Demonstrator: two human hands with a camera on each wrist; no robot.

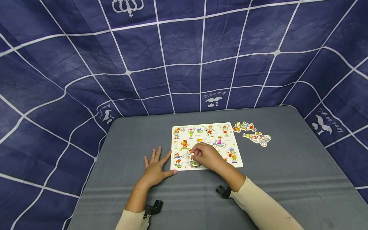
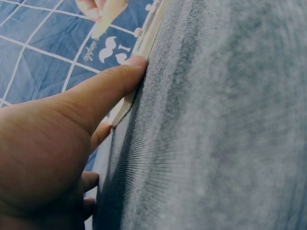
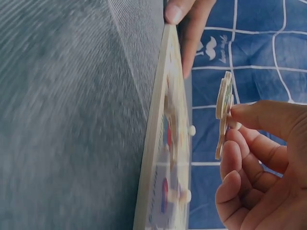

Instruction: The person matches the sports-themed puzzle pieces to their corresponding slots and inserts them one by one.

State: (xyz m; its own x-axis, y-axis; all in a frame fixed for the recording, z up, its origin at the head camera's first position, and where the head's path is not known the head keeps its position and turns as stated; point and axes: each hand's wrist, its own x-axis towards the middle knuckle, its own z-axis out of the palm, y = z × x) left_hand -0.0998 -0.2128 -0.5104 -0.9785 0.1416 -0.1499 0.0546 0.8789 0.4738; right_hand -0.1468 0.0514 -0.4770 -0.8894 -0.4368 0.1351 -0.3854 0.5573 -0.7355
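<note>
A piece [image 3: 223, 112] is pinched above the board [image 1: 205, 145] by the right hand [image 1: 205, 156]; the board's corner is steadied by the flat, open left hand [image 1: 156, 169].

A grey cloth-covered table [image 1: 287, 166] is seen in front of a dark blue backdrop [image 1: 172, 48] crossed by white grid lines and printed with small moustache logos. Four loose cut-out figures [image 1: 253, 133], seemingly sports characters, are laid on the table's right.
</note>
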